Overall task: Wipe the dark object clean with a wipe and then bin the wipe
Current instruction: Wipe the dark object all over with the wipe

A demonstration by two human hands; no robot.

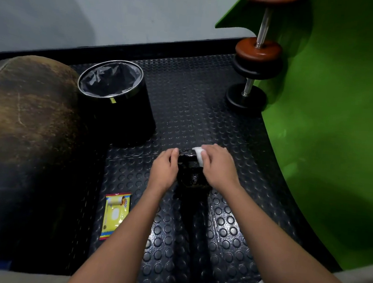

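Head view, centre of the frame: my left hand (pixel 164 169) curls round the left side of the glossy dark object (pixel 189 173), which stands on the studded black rubber floor mat (pixel 184 101). My right hand (pixel 218 166) presses a folded white wipe (pixel 199 154) onto its top edge (fingers bent over the wipe). Up and left stands the black round bin with a grey liner (pixel 115 97); lower left lies a yellow wipes packet (pixel 115 215).

wipes pack (pixel 115 215) | yellow, on the floor | number "10" near its top edge | other print too small to read
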